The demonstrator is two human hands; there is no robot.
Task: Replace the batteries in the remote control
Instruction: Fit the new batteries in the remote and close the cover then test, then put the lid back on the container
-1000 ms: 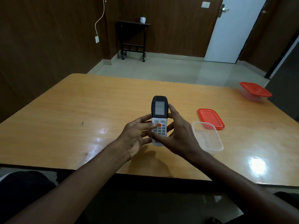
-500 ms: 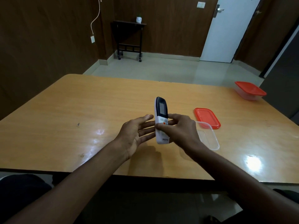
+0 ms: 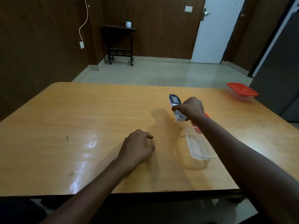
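Batteries are nowhere in sight, so the swap looks either finished or not begun (I cannot tell which). The right hand (image 3: 190,108) is wrapped around the white, dark-topped plastic remote control (image 3: 176,107), lifted just beyond the clear rectangular plastic tub (image 3: 200,148) on the wooden table (image 3: 80,118). The left hand (image 3: 137,147) rests loosely curled and empty on the table, left of that tub. The remote's back cover faces away, unseen.

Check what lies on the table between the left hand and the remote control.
In the head view, only bare table with the arm's shadow lies between the left hand and the remote control, held by the right hand.
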